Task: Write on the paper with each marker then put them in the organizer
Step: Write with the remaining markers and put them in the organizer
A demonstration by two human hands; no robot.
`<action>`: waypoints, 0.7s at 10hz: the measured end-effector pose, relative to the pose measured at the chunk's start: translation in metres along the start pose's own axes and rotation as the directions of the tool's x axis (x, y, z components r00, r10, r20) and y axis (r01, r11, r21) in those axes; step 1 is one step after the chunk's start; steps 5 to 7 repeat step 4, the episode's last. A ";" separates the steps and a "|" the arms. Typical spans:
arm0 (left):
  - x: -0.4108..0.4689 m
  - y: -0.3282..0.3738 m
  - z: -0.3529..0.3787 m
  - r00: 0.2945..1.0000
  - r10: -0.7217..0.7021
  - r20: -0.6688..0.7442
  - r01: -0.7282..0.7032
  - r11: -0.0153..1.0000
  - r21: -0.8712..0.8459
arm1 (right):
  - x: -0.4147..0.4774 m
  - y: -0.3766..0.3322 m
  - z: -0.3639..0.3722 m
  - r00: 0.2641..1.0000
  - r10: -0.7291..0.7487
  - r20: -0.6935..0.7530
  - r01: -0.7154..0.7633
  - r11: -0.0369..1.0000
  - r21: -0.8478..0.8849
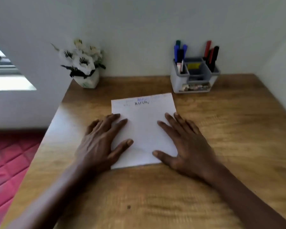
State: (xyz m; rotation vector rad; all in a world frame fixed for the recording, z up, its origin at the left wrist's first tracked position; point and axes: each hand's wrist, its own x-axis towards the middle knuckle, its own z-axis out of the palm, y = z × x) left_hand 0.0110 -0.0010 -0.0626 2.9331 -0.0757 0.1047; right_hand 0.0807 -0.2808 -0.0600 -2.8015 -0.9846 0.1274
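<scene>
A white sheet of paper (144, 123) lies in the middle of the wooden table (229, 129), with short lines of blue and black writing near its far edge. My left hand (99, 144) rests flat on the paper's left side, fingers spread and empty. Flat on the right side lies my right hand (188, 146), also holding nothing. A grey organizer (194, 80) stands at the back right. Blue, green and black markers (180, 52) stick up from its left compartment, red and black markers (211, 55) from its right one.
A white pot of white artificial flowers (84, 66) stands at the table's back left corner. The wall runs right behind the table. A red quilted surface (8, 162) lies below the table's left edge, with a window (5, 71) beyond.
</scene>
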 end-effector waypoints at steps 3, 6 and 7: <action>-0.019 0.021 -0.012 0.979 -0.063 0.193 0.070 0.997 -0.030 | -0.025 -0.028 -0.012 0.990 0.134 0.050 -0.138 0.987 0.082; -0.012 0.017 -0.024 0.987 -0.056 0.151 0.061 0.998 -0.030 | -0.020 -0.029 -0.017 0.989 0.146 0.008 -0.146 0.981 0.127; -0.012 0.017 -0.024 0.987 -0.056 0.151 0.061 0.998 -0.030 | -0.020 -0.029 -0.017 0.989 0.146 0.008 -0.146 0.981 0.127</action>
